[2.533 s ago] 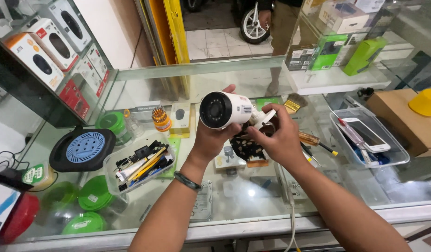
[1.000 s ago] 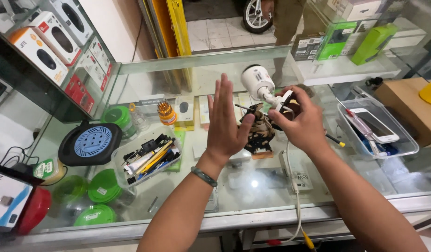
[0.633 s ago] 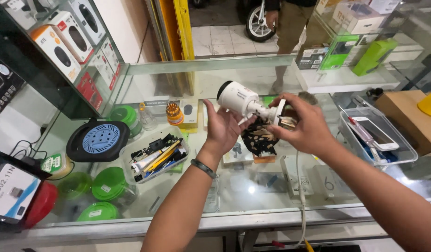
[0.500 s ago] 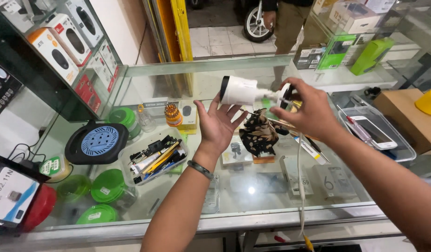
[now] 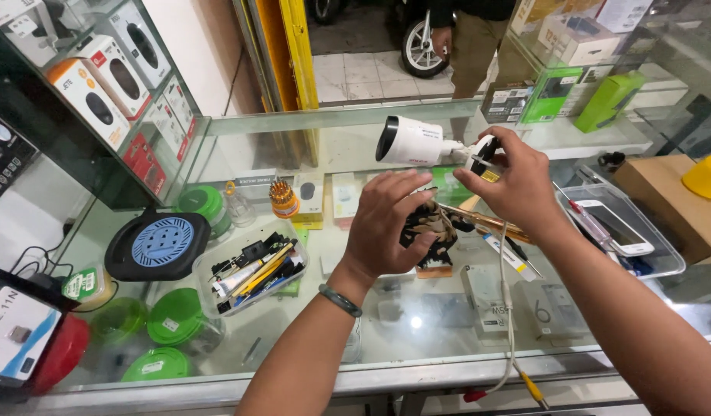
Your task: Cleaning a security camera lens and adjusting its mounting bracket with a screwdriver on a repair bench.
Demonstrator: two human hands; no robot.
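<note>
Left forearm bare, entering from bottom centre and angled up and to the right, a dark green bead bracelet (image 5: 341,300) around the wrist. Left hand (image 5: 388,223) raised over the counter, back toward the viewer, fingers (image 5: 408,187) loosely curled and slightly spread, gripping nothing, thumb tucked on the far side. Right forearm bare, entering from the lower right corner and angled up and to the left. Right hand (image 5: 514,179) held higher than the left, back of hand uppermost, thumb and forefinger pinched together at the fingertips, remaining fingers curled under. Hands close together, not touching.
</note>
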